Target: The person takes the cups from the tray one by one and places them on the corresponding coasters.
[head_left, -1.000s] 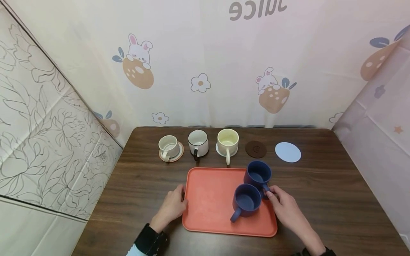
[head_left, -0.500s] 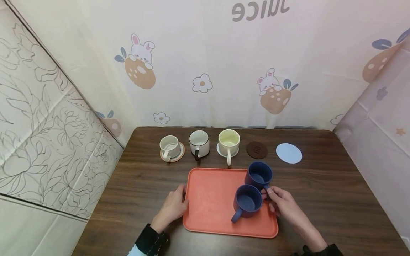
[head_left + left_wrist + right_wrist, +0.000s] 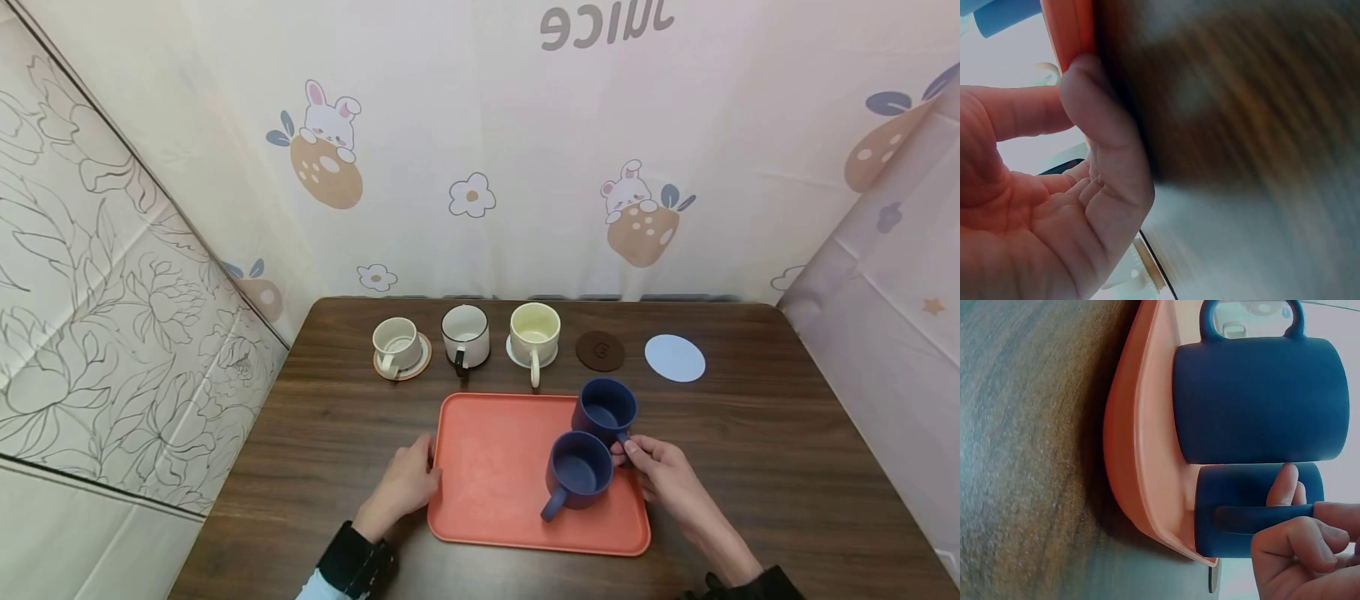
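Observation:
Two navy blue mugs stand upright close together on the right part of an orange-red tray point(image 3: 491, 475). My right hand point(image 3: 667, 479) grips the handle of the rear mug point(image 3: 606, 408); in the right wrist view fingertips poke through behind that handle point(image 3: 1260, 519). The front mug point(image 3: 577, 471) has its handle turned toward me, and no hand touches it. At the tray's left edge my left hand point(image 3: 405, 482) holds the rim, thumb and index finger meeting at it in the left wrist view point(image 3: 1094, 125). Its other fingers are partly hidden there.
Along the back of the wooden table point(image 3: 337, 433) stand a small cream cup point(image 3: 396, 342) on a coaster, a white mug with a black handle point(image 3: 465, 333) and a pale yellow mug point(image 3: 534, 329) on a coaster. A brown coaster point(image 3: 600, 351) and a white coaster point(image 3: 675, 357) lie to their right.
My right hand's fingers have moved further in through the rear mug's handle, and the hand has turned a little. The mugs, tray and left hand look the same.

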Available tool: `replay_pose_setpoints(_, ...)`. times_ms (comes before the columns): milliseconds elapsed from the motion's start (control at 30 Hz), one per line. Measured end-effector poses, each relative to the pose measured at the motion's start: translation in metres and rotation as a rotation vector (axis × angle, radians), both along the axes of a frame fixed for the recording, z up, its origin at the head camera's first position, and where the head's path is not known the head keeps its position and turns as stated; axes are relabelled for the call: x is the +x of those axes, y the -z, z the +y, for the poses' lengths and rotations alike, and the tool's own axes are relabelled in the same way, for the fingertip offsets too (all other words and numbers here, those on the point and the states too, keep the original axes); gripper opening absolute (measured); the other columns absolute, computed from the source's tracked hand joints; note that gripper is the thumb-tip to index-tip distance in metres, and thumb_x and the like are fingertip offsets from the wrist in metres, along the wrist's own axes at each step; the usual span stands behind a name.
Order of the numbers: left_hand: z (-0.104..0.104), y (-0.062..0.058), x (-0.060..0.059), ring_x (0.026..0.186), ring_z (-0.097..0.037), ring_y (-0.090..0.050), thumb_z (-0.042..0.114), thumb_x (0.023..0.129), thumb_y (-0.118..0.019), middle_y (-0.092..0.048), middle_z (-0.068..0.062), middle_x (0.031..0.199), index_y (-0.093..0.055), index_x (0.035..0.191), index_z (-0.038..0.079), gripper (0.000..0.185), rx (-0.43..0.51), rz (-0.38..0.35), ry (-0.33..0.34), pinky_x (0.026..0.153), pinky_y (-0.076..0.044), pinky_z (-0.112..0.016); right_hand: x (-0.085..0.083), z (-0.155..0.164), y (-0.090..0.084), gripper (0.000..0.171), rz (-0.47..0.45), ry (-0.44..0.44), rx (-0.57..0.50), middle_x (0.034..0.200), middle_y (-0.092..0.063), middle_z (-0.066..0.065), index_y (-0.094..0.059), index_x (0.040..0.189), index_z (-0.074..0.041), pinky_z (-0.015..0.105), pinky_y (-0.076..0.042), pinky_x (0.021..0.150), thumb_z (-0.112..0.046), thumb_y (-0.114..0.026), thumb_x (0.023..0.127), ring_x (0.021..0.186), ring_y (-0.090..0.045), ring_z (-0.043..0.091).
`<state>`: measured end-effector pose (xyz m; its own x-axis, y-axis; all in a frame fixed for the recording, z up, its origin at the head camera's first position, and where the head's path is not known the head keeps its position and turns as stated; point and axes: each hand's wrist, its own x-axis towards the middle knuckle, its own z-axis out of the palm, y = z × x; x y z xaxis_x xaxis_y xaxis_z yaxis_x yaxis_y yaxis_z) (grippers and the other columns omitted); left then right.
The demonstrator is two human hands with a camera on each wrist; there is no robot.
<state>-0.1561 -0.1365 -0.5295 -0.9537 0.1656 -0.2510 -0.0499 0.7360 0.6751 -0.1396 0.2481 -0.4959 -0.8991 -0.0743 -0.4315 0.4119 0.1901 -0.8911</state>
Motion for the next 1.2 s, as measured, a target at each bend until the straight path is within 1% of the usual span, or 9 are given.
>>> replay_pose_setpoints(33,0.0,0.0,0.0,0.067,-0.017,-0.057,0.001,0.097,-0.067,-0.057,-0.004,0.079,-0.057,0.105,0.006,0.014,0.0,0.0,0.001,0.057,-0.047,-0.033,0.0,0.0,0.0,0.032,0.001,0.002,0.001,0.095,-0.067,0.009,-0.06,0.124,0.009,0.027,-0.041,0.055,-0.016,-0.042,0.115,0.06,-0.04,0.012)
replay_pose_setpoints(100,-0.001,0.001,-0.001,0.067,-0.017,-0.057,0.001,0.097,-0.067,-0.058,-0.004,0.079,-0.057,0.104,0.006,0.013,-0.001,-0.009,0.0,0.056,-0.047,-0.033,0.0,0.0,0.001,0.033,0.008,0.001,0.004,0.097,-0.069,0.008,-0.06,0.124,0.01,0.027,-0.043,0.057,-0.016,-0.042,0.115,0.063,-0.045,0.012)
replay_pose_setpoints(267,0.0,0.001,-0.003,0.066,-0.018,-0.058,0.002,0.098,-0.067,-0.057,-0.005,0.08,-0.056,0.102,0.007,0.012,-0.015,-0.039,-0.004,0.055,-0.046,-0.033,0.0,-0.001,0.002,0.033,0.02,0.016,0.011,0.098,-0.069,0.008,-0.06,0.125,0.011,0.028,-0.044,0.058,-0.015,-0.043,0.115,0.066,-0.048,0.014)
replay_pose_setpoints(333,0.0,0.001,-0.004,0.065,-0.018,-0.057,0.003,0.098,-0.066,-0.057,-0.005,0.079,-0.056,0.1,0.007,0.012,-0.021,-0.044,-0.001,0.054,-0.046,-0.033,0.001,-0.002,0.002,0.033,0.021,0.034,0.009,0.097,-0.069,0.008,-0.059,0.126,0.012,0.027,-0.042,0.056,-0.014,-0.043,0.115,0.064,-0.044,0.013)
replay_pose_setpoints(533,-0.001,0.001,-0.004,0.065,-0.018,-0.057,0.003,0.098,-0.066,-0.057,-0.005,0.079,-0.056,0.099,0.007,0.011,-0.02,-0.046,0.008,0.054,-0.046,-0.033,0.004,-0.004,0.005,0.034,0.068,0.048,0.008,0.096,-0.07,0.006,-0.056,0.129,0.016,0.026,-0.039,0.055,-0.012,-0.044,0.114,0.063,-0.044,0.011)
replay_pose_setpoints(800,-0.002,0.001,-0.004,0.064,-0.018,-0.057,0.004,0.099,-0.066,-0.057,-0.005,0.078,-0.055,0.1,0.007,0.011,-0.007,-0.064,0.003,0.053,-0.045,-0.031,0.005,-0.005,0.003,0.033,0.091,0.068,0.025,0.094,-0.068,0.013,-0.057,0.125,0.014,0.026,-0.035,0.054,-0.013,-0.043,0.115,0.061,-0.038,0.014)
replay_pose_setpoints(1033,-0.001,0.0,-0.004,0.064,-0.02,-0.058,0.004,0.1,-0.065,-0.058,-0.006,0.08,-0.056,0.102,0.007,0.009,0.011,-0.106,-0.006,0.054,-0.047,-0.033,0.004,-0.006,-0.003,0.03,0.135,0.09,0.031,0.09,-0.068,0.012,-0.061,0.117,0.012,0.028,-0.036,0.054,-0.014,-0.045,0.114,0.06,-0.039,0.015)
replay_pose_setpoints(1200,-0.001,-0.001,-0.005,0.065,-0.02,-0.059,0.005,0.101,-0.064,-0.059,-0.007,0.08,-0.057,0.104,0.006,0.008,0.011,-0.127,-0.014,0.055,-0.048,-0.034,-0.001,-0.007,-0.009,0.031,0.169,0.098,0.061,0.092,-0.069,0.01,-0.061,0.118,0.01,0.029,-0.038,0.056,-0.017,-0.046,0.115,0.061,-0.042,0.017)
